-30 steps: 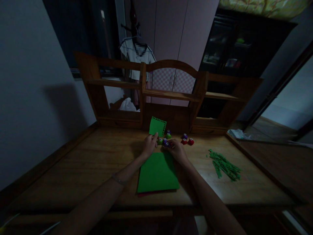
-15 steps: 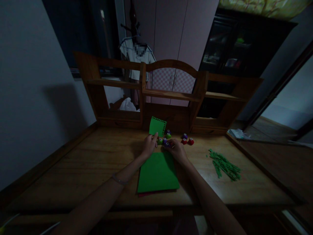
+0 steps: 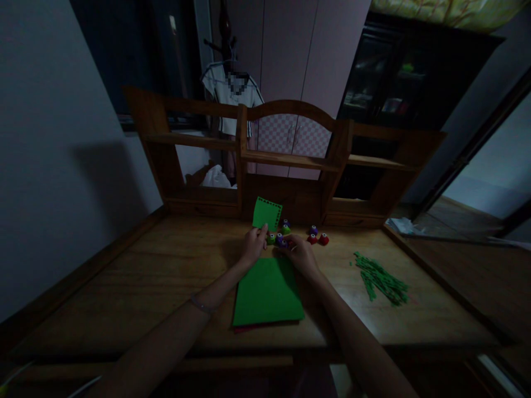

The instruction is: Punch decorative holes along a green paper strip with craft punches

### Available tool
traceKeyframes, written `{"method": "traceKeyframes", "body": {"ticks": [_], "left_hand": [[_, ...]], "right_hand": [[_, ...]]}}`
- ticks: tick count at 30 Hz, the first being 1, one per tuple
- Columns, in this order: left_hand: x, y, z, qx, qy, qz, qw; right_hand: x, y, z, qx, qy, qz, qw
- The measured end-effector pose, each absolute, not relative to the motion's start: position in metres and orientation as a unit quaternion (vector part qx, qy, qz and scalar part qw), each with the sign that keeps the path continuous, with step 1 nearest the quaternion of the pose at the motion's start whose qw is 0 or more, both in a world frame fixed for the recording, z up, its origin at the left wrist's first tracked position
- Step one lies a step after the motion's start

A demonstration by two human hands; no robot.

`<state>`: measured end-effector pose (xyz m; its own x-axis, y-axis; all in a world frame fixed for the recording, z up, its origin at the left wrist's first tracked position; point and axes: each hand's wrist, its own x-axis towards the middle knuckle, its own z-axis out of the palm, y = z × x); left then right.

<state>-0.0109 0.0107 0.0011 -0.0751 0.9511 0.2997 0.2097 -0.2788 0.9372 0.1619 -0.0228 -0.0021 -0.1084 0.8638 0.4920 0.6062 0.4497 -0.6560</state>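
My left hand (image 3: 254, 245) grips the lower edge of a small green sheet (image 3: 265, 214) with a row of punched shapes along its top and right edges. My right hand (image 3: 299, 251) is closed at a purple punch (image 3: 284, 243), its fingertips partly hidden. Another purple punch (image 3: 279, 236) and a green punch (image 3: 271, 239) stand between the hands. Just behind them are a second green punch (image 3: 286, 228) and one more purple one (image 3: 286, 222). Below the hands lies a stack of large green sheets (image 3: 269, 293), with a red edge showing underneath.
Right of my right hand stand a purple punch (image 3: 313, 230) and two red punches (image 3: 312, 239), (image 3: 324, 239). Green paper strips (image 3: 381, 279) lie in a pile on the right of the wooden desk (image 3: 166, 282). A wooden shelf (image 3: 290, 160) lines the back.
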Motion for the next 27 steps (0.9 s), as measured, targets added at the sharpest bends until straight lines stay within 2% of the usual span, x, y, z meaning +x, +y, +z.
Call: {"method": "traceKeyframes", "body": {"ticks": [27], "left_hand": [[-0.0105, 0.0104, 0.0012, 0.583, 0.499, 0.54, 0.346]], "right_hand": [[0.1613, -0.0231, -0.0021, -0.515, -0.723, 0.149, 0.436]]}}
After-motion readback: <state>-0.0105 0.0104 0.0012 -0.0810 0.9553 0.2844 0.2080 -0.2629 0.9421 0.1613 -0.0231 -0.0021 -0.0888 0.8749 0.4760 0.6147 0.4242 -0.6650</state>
